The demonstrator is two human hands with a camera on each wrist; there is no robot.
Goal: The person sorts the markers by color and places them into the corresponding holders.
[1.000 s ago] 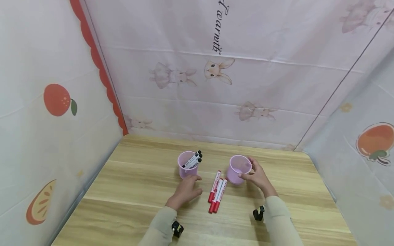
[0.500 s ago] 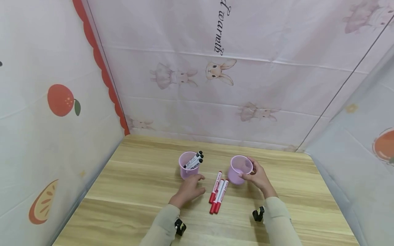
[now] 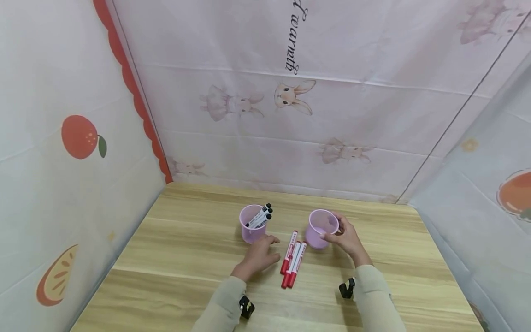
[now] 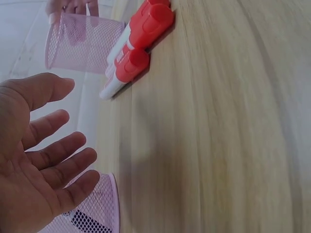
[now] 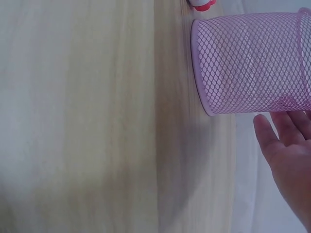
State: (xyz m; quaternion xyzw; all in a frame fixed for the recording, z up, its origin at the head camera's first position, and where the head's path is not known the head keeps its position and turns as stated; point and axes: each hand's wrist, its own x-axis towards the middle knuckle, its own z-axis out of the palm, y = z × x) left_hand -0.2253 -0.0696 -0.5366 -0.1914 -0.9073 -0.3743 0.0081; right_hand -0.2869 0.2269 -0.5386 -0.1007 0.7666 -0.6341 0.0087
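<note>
Two pink mesh pen cups stand upright on the wooden table. The left cup (image 3: 250, 234) holds three black-capped markers (image 3: 260, 217) leaning to its right rim. Beside the right cup (image 3: 316, 240), three red-capped white markers (image 3: 292, 265) lie side by side on the tabletop. My left hand (image 3: 259, 256) hovers between the left cup and those markers, fingers spread and nothing in it, as the left wrist view (image 4: 43, 160) shows too. My right hand (image 3: 347, 239) grips the right cup's side, thumb in front and fingers behind. Mesh wall (image 5: 252, 63) fills the right wrist view's upper right.
The pale wooden tabletop (image 3: 178, 258) meets a pink printed cloth wall (image 3: 249, 161) at the back. White fruit-patterned cloth (image 3: 103, 193) rises along the left side, and similar cloth on the right. A black wrist camera (image 3: 246, 307) sits on the left sleeve, another on the right.
My left hand has shifted slightly right, from the left cup toward the red markers. My right hand and both cups keep their places; the head view sways a little.
</note>
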